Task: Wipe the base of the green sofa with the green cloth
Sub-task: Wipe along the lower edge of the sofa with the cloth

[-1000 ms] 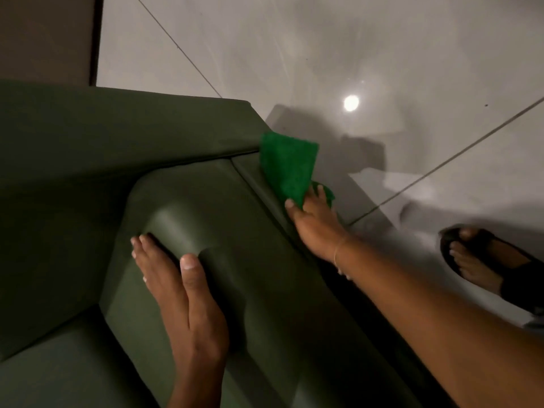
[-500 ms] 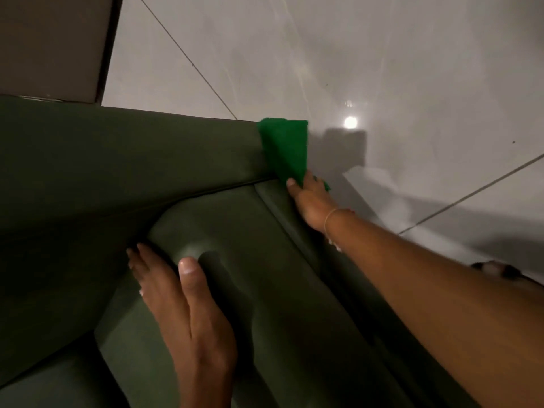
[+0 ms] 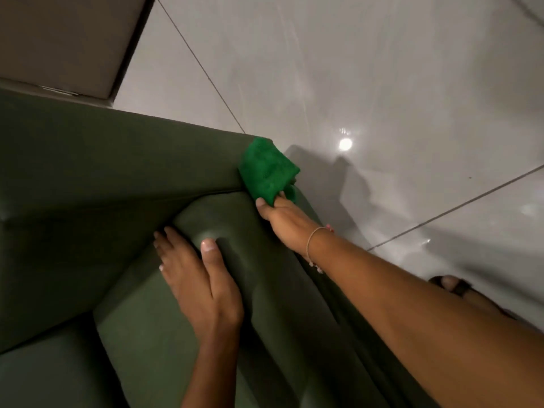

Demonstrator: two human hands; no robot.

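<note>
- My right hand [image 3: 282, 219] pinches the green cloth [image 3: 266, 170] at the green sofa [image 3: 88, 172] corner; the base front runs toward 5 o'clock.
- Left hand [image 3: 200, 284], empty, lies flat on the cushion [image 3: 164, 334].

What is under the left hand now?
The left hand lies flat on a green sofa cushion, thumb apart. The cushion part beneath the palm is covered. The right hand holds the green cloth elsewhere.
</note>
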